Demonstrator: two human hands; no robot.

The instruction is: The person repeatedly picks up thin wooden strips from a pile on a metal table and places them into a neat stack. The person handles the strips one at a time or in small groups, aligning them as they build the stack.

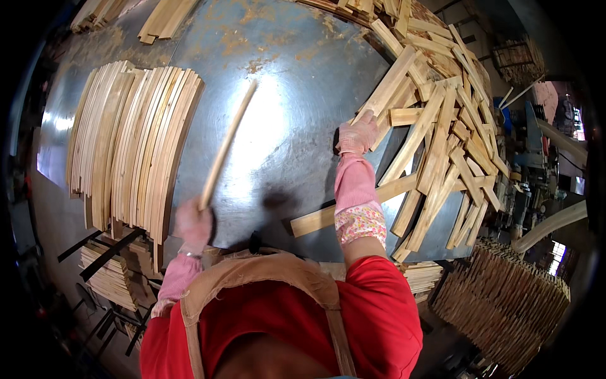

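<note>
My left hand (194, 225), in a pink glove and a little blurred, is closed round the near end of a narrow wooden slat (230, 142). That slat slants up and away over the shiny metal table (271, 183). Further right, my gloved right hand (358, 134) grips the near end of a wider wooden board (392, 82) at the edge of a jumbled heap of boards (435, 136). Its fingertips are partly hidden. A loose wooden strip (315, 221) sticks out of the heap toward me, passing beneath my right forearm.
Left of my left hand stands a neat row of upright slats (136, 139), reaching the table's near edge. More slats (167, 19) lie at the far left. Below the table are stacked slats (107, 278) at left and a large stack of wood (505, 303) at right. Machinery (549, 158) stands beyond the heap.
</note>
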